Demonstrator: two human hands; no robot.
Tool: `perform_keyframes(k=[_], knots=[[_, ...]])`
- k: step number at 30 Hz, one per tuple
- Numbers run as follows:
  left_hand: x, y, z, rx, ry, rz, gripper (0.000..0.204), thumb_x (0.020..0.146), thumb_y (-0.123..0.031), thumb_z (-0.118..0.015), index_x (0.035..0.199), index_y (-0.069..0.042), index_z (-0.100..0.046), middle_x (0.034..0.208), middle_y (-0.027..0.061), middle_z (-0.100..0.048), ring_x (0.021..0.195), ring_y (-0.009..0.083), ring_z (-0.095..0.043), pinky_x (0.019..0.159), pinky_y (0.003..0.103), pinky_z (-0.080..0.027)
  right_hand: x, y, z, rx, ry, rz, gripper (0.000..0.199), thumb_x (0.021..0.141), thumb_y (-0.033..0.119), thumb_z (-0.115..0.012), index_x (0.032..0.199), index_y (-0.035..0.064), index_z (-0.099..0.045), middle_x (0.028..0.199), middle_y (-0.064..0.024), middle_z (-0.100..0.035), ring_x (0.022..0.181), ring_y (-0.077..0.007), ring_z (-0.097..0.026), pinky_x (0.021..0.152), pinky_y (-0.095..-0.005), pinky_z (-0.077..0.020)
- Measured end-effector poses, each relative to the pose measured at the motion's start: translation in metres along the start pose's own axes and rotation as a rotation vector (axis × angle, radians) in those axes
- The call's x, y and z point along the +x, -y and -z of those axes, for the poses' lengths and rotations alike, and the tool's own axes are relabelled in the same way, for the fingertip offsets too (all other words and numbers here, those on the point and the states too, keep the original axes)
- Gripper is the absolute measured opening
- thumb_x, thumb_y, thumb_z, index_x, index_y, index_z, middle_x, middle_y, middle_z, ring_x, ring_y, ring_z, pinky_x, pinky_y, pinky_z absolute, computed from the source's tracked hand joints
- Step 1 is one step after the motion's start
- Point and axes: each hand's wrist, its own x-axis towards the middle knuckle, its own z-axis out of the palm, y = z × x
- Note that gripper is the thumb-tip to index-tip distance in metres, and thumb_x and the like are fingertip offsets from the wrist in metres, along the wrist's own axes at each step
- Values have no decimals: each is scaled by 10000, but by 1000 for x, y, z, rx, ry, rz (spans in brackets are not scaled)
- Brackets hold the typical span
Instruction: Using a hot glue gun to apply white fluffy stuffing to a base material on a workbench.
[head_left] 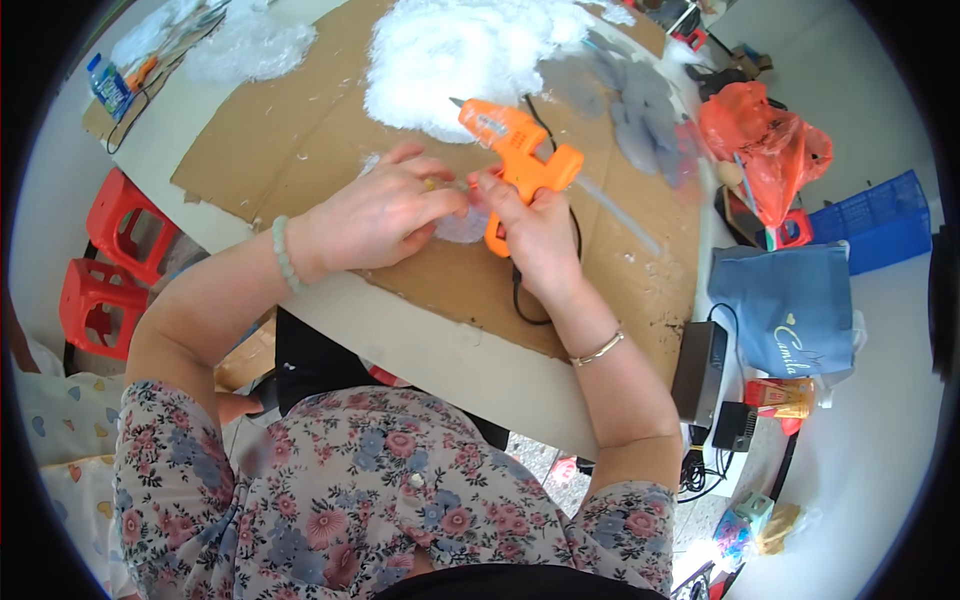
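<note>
My right hand (543,240) is wrapped around the handle of an orange hot glue gun (510,138), whose nozzle points up and to the left. A long translucent glue stick (622,217) extends from its rear. Just left of the gun, my left hand (375,215) is closed, its fingers bent and drawn together. Anything in those fingertips is too small to make out. Beside them a thin, clear, roundish piece (461,228) shows, partly hidden by the fingers. Both hands are over a brown cardboard sheet (300,185) on the table.
Fluffy white fibre (440,65) is heaped beyond the gun, with grey fibre (645,115) to its right. A bottle (108,85) stands far left. Red stools (130,225) are left of the table. At right are a black box (700,370), a blue bag (785,300) and a red plastic bag (760,140).
</note>
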Motion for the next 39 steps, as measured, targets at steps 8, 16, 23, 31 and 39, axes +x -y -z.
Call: perform_keyframes(k=[8, 16, 23, 31, 39], knots=[[-2, -2, -4, -47, -37, -5, 309, 637, 43, -614, 919, -81, -591, 677, 81, -589, 866, 255, -547, 872, 386, -393, -7, 7, 4, -43, -10, -206, 166, 892, 131, -579, 993, -2, -574, 936, -63, -628, 819, -116, -609, 741, -250, -494], [-6, -3, -10, -22, 32, 18, 241, 670, 7, -613, 893, -83, -602, 646, 64, -571, 832, 234, -549, 876, 401, -382, -1, 13, -5, 47, -44, -166, 189, 892, 118, -577, 1030, -8, -548, 946, -87, -644, 816, -147, -630, 742, -292, -522], [-12, 3, -5, -8, 21, -3, 142, 754, -78, -611, 895, -80, -633, 664, 61, -588, 856, 232, -551, 884, 391, -397, 4, 0, 3, -25, -18, -213, 175, 891, 139, -576, 1004, 5, -571, 935, -75, -653, 825, -132, -625, 717, -261, -490], [-30, 19, 6, -129, -222, 213, 137, 832, -160, -619, 899, -47, -656, 795, 80, -653, 938, 292, -574, 846, 375, -455, 2, 0, 0, -35, -57, -218, 203, 887, 155, -589, 1014, -1, -560, 941, -91, -652, 821, -138, -627, 729, -260, -492], [-20, 13, 6, 57, -79, 61, 154, 838, -189, -618, 904, -50, -627, 797, 102, -636, 912, 290, -585, 790, 374, -476, 0, 4, -4, -32, -48, -214, 215, 886, 151, -590, 1025, -9, -551, 957, -100, -649, 841, -156, -633, 745, -265, -496]])
